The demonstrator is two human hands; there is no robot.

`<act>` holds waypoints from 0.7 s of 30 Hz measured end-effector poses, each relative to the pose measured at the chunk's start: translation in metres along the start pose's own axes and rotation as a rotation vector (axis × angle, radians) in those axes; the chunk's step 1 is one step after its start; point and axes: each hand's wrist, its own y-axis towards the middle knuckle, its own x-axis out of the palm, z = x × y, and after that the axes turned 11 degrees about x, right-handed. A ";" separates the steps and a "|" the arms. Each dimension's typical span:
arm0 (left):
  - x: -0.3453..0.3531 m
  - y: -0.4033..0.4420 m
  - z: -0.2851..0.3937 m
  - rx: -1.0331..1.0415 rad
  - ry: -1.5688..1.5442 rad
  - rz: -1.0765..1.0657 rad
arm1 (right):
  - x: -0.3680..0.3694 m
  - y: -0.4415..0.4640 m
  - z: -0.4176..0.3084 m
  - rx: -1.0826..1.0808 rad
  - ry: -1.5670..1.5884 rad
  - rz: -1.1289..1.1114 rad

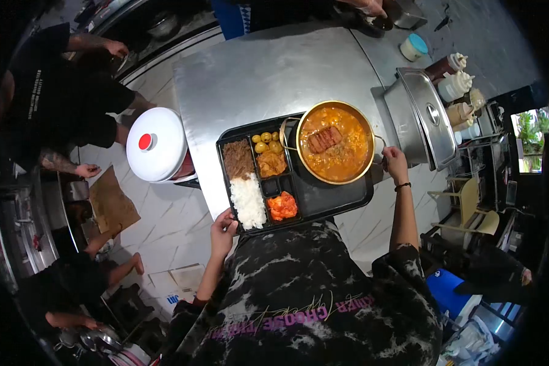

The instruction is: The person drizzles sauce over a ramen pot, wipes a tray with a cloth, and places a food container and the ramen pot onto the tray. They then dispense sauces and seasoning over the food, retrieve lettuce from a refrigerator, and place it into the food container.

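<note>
We'd best keep the tray point(332, 202) level — left hand point(222, 232) pinching its near-left corner, right hand point(396, 165)'s hold unclear.

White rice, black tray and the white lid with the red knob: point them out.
White rice point(248, 204): head view, middle of the rice.
Black tray point(330, 200): head view, bare floor of the tray.
White lid point(162, 146): head view, white top beside the red knob point(145, 141).

1. left hand point(224, 229) gripping a black tray point(335, 204) by the corner, white rice point(248, 204) right beside it
2. right hand point(396, 165) next to the brass pot point(338, 181), can't tell if it's touching
3. steel container point(402, 116) just past that hand
</note>
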 end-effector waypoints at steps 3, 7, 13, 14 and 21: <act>0.001 0.000 -0.006 0.003 -0.023 0.033 | 0.017 -0.009 0.019 -0.109 0.058 0.113; -0.004 -0.001 -0.013 -0.007 0.002 -0.003 | 0.030 -0.054 0.014 0.117 0.524 -0.056; -0.005 0.001 -0.008 -0.026 0.025 -0.015 | 0.042 -0.081 0.011 0.167 0.685 -0.035; -0.005 0.002 -0.007 -0.015 0.009 -0.015 | 0.044 -0.082 0.011 0.148 0.696 -0.039; -0.005 0.007 -0.006 -0.030 -0.030 -0.016 | 0.046 -0.089 0.010 0.178 0.745 -0.030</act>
